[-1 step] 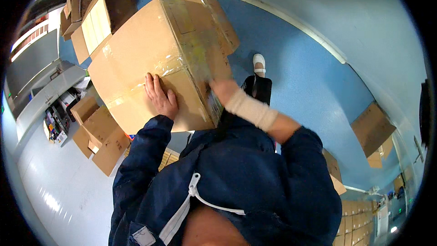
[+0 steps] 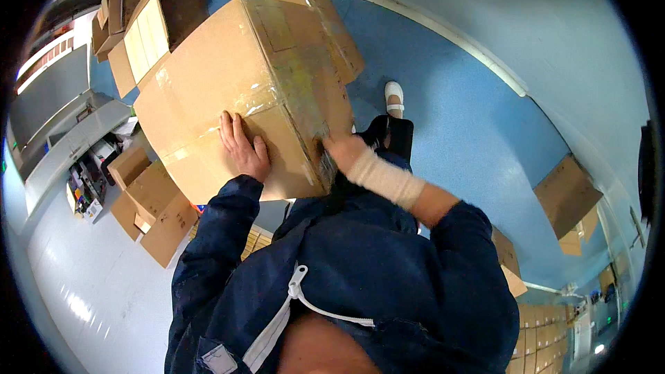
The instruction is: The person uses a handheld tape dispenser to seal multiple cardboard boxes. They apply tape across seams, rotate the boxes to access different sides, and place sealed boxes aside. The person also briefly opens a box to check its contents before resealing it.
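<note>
Head view: a single fisheye camera on my head, looking steeply down my chest to the floor.

The lens sits close above my dark blue jacket (image 2: pixel 360 284), which fills the lower middle. My forearms rise from the lower edge to the large cardboard box (image 2: pixel 235 90), held near the lens with my left hand (image 2: pixel 244 147) and right hand (image 2: pixel 343 151) against it. Beyond lies the blue floor (image 2: pixel 471 125). Straight edges bend toward the dark circular rim. No second view shares the scene.

Large brown cardboard box (image 2: pixel 242 90), clear glossy tape strips; dark navy jacket sleeves (image 2: pixel 215 235), white zip; beige wrist wrap (image 2: pixel 384 180); blue speckled floor (image 2: pixel 471 118); white shoe (image 2: pixel 393 95).
</note>
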{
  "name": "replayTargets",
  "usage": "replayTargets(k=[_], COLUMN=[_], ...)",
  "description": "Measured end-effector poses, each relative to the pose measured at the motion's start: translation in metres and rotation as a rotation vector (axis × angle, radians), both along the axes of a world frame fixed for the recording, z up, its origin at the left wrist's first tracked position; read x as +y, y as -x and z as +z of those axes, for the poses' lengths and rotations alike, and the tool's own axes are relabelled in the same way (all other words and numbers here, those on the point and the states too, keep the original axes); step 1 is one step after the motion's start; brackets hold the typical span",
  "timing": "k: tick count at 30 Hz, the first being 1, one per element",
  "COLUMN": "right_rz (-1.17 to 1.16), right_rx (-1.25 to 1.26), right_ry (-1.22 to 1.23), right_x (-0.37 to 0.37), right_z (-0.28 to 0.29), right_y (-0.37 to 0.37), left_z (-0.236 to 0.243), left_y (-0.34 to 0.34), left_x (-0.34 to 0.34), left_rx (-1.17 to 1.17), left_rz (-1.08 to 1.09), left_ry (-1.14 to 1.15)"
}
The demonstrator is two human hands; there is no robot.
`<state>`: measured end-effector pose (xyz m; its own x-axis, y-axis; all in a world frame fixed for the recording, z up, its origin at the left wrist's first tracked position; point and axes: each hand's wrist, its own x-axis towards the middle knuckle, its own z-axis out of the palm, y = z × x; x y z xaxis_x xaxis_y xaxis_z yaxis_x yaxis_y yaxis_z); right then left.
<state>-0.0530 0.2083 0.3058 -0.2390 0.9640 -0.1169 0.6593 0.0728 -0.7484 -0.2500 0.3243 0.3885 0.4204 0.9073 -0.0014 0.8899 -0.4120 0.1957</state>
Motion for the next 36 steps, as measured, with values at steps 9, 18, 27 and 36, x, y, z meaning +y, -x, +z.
replayTargets(k=[9,18,27,36], right_rz=[-0.321,-0.18,0.207,-0.818], right_rx=[0.236,-0.192,0.143,0.552], right_ry=[-0.049,-0.146,0.188,0.408], right_x=[0.157,0.236,-0.071,-0.087], right_z=[-0.029,-0.021,0.012,0.019], right_y=[-0.07,-0.035,-0.001,0.062], left_z=[0.008,0.007,0.009,0.007], left_y=[-0.005,-0.006,-0.006,0.03], left_x=[0.001,0.003,0.003,0.011], left_rx=[0.052,0.032,-0.004,-0.502], left_rz=[0.026,0.021,-0.016,-0.064], left_ry=[0.01,0.012,-0.01,0.012])
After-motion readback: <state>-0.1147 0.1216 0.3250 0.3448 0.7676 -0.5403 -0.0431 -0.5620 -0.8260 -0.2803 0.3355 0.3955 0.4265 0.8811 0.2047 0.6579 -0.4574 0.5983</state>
